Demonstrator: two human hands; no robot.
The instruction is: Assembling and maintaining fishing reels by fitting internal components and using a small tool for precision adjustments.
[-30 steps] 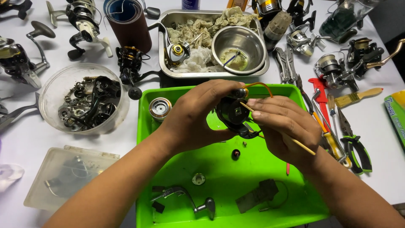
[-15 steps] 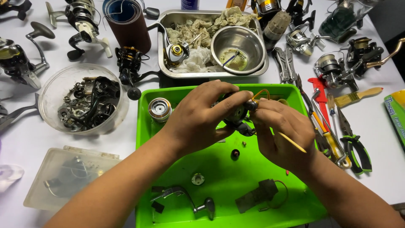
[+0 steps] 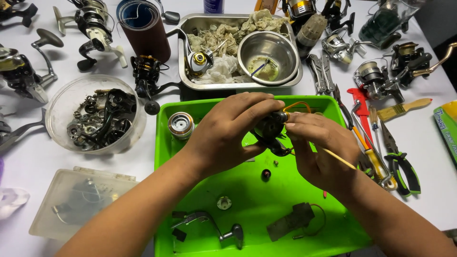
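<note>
Over the green tray (image 3: 190,209), the left hand (image 3: 228,135) and right hand (image 3: 323,147) both close their fingers around a black reel body (image 3: 269,131); the right also pinches a thin stick (image 3: 339,159). At nine o'clock a clear bowl (image 3: 59,107) holds reel parts, and at twelve a steel pan (image 3: 183,66) holds rags and a steel bowl (image 3: 269,47). Loose reels and pliers (image 3: 402,164) litter the white table (image 3: 28,162).

Tray (image 3: 304,223): glossy green plastic, smooth
Reel body (image 3: 269,128): black, semi-gloss
Pan (image 3: 188,76): brushed steel
Bowl (image 3: 269,50): shiny metal
Rags (image 3: 223,38): crumpled, stained cloth
Tub (image 3: 59,107): clear plastic
Brush handle (image 3: 404,108): pale wood
Table (image 3: 33,162): matt white
</note>
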